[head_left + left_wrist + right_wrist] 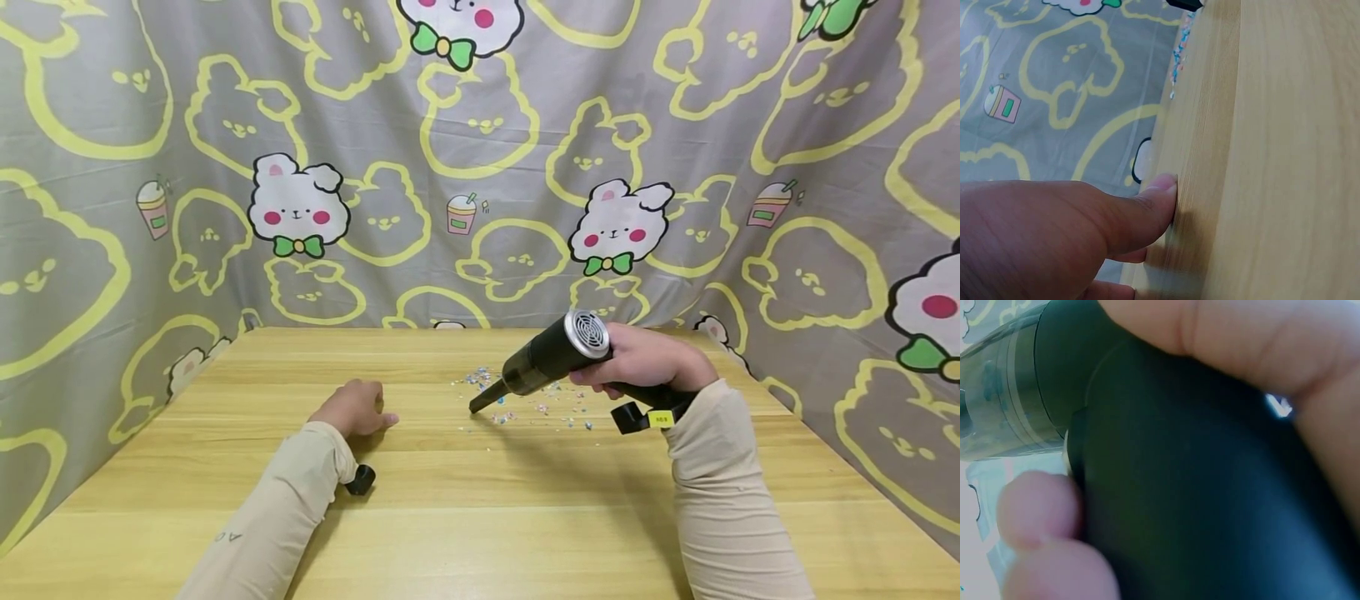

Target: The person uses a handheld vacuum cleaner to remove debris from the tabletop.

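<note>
My right hand (651,360) grips the handle of a black handheld vacuum cleaner (538,358), its silver vent facing up and back. The vacuum slants down to the left, its narrow nozzle (487,395) at the tabletop among small blue, pink and white confetti bits (480,378). In the right wrist view, fingers (1041,509) wrap the dark handle (1197,475), and specks show inside the see-through dust cup (997,394). My left hand (357,408) rests on the table left of the bits, holding nothing, its fingers loosely bent; the left wrist view shows its thumb (1141,212).
The wooden table (450,533) reaches back to a grey curtain (480,275) printed with yellow outlines and white rabbits, which also hangs on both sides. More bits lie scattered beneath and right of the vacuum. A small black wrist camera (362,480) sits by the left cuff.
</note>
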Tool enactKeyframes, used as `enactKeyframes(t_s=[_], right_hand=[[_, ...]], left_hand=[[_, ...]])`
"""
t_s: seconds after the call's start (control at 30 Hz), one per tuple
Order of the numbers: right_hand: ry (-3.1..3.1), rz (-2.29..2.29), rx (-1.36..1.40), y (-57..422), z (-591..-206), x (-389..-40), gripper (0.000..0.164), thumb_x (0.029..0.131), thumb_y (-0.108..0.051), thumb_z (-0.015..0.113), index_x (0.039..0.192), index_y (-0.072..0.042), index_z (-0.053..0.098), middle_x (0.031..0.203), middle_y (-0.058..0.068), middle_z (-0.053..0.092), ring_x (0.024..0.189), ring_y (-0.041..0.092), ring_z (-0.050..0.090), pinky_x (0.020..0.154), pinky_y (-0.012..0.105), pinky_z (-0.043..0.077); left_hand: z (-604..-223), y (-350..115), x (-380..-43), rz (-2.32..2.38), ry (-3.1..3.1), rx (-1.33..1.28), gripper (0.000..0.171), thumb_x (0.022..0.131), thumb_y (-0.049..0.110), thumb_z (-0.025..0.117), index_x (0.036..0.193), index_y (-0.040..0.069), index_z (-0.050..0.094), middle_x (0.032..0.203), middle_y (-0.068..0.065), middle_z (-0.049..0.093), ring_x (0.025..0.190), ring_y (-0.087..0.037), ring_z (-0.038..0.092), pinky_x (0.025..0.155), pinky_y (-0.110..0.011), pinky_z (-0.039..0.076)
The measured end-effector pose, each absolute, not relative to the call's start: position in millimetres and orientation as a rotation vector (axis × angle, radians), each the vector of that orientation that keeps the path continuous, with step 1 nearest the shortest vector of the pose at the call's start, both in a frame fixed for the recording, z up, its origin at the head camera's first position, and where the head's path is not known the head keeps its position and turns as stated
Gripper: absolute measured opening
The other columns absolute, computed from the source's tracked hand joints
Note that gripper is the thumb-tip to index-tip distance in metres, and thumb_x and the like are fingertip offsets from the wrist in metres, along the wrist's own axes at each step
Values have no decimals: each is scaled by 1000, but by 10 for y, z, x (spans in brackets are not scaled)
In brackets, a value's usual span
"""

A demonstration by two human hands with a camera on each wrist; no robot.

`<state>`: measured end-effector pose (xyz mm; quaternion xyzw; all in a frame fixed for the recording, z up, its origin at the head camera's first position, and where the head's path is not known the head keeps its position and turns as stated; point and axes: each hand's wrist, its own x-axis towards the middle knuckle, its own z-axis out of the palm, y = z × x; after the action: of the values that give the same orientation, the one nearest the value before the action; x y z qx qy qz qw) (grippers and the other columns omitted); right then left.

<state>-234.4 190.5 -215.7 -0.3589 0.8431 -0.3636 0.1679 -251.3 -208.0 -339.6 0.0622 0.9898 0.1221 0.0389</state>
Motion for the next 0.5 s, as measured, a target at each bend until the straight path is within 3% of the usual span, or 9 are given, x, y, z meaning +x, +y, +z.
enactKeyframes(t_s=[0.5], right_hand=[[2387,-1029,-1038,1924,-2138,-2330,27,86,-11,67,105,4,56,69,9,55,53,17,50,51,26,46]], left_hand=[[-3411,-2096,-2531,366,3048,204,41,87,35,68,103,-1,58,102,-19,62,91,-31,58,83,-48,50]])
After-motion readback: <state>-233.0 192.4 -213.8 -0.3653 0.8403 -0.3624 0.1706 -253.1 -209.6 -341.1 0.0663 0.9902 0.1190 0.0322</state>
